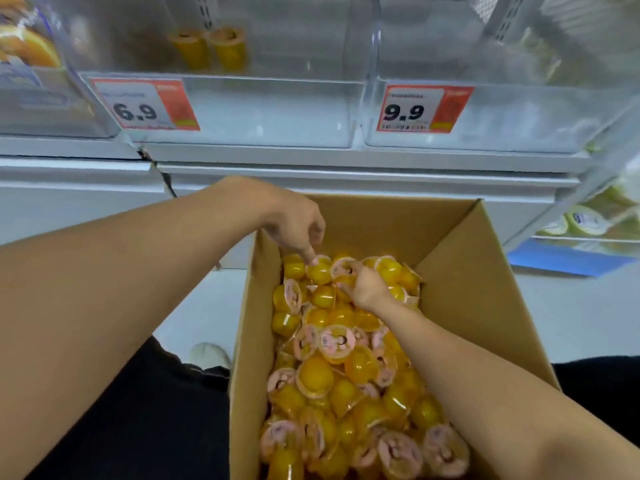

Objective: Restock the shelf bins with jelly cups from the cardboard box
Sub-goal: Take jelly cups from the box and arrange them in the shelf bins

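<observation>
An open cardboard box (460, 271) in front of me holds several orange jelly cups (349, 375) with pink lids. My left hand (294, 220) reaches over the box's far left corner, fingers curled down and touching a cup (318, 270) at the far end of the pile. My right hand (367, 289) lies on the pile beside it, its fingers closed around a pink-lidded cup (343, 268). Above, a clear shelf bin (263, 112) with a 6.9 price tag holds two orange cups (207, 46) at its back.
A second clear bin (502, 119) tagged 9.9 sits to the right. A bin (31, 64) with orange packaging is at the far left. Green-lidded cups (585, 221) fill a lower shelf on the right. A white shoe (211, 355) rests on the floor left of the box.
</observation>
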